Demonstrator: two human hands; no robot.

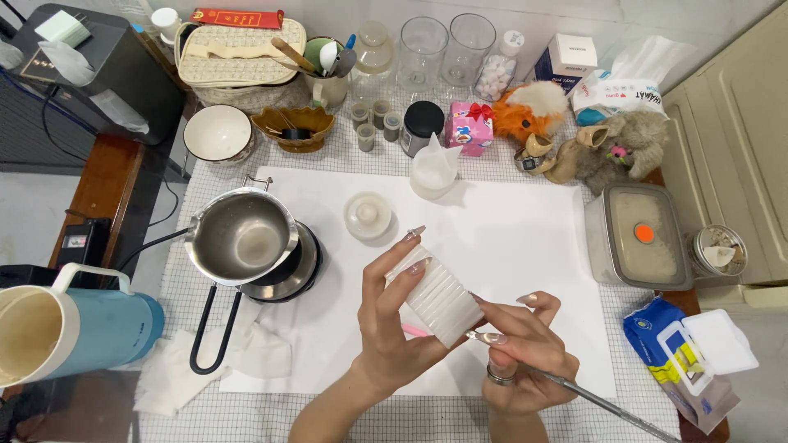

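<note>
Right hand (525, 349) and left hand (394, 328) cradle ribbed cup (439, 299).

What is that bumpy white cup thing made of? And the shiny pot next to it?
The ribbed white mould in the left hand looks like soft silicone or plastic: matte, slightly see-through, with even ridges. I cannot tell which for sure. The pot looks like stainless steel: silvery, with a brushed shine and reflections inside. The right hand holds a thin rod that looks like metal, grey and glinting.

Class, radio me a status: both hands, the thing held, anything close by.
Left hand grips ribbed white mould. Right hand holds thin metal tool, touching mould. Steel pot stands left, apart.
</note>
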